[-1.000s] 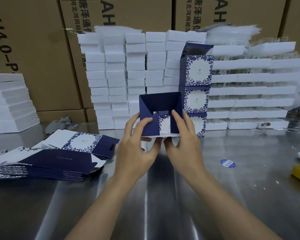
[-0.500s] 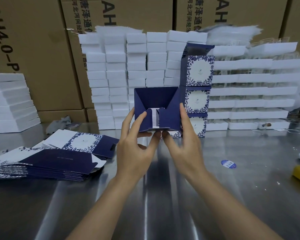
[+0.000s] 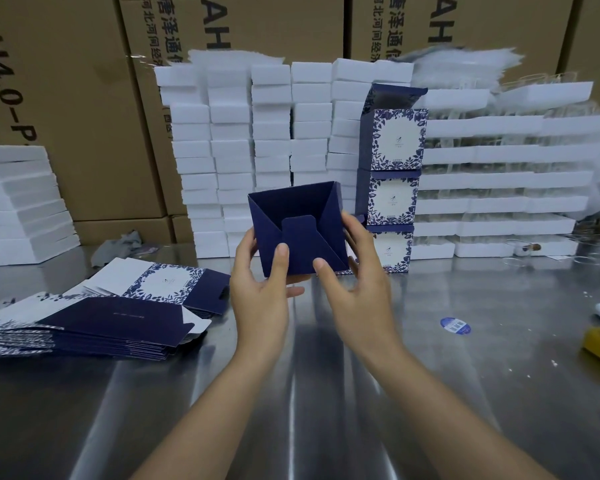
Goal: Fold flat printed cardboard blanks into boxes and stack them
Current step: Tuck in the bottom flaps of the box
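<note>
Steel tabletop (image 3: pixel 465 393), white stacks (image 3: pixel 232 150) and brown cartons (image 3: pixel 84 98) behind; I see left hand (image 3: pixel 260 289) and right hand (image 3: pixel 357 292) gripping a navy box (image 3: pixel 298 233).

Brown cartons (image 3: pixel 84 98) lined the far side behind white foam stacks (image 3: pixel 271 133). A blue sticker (image 3: pixel 455 325) lay right on the bench (image 3: pixel 499 403); a grey rag (image 3: pixel 118 242) far left.
</note>
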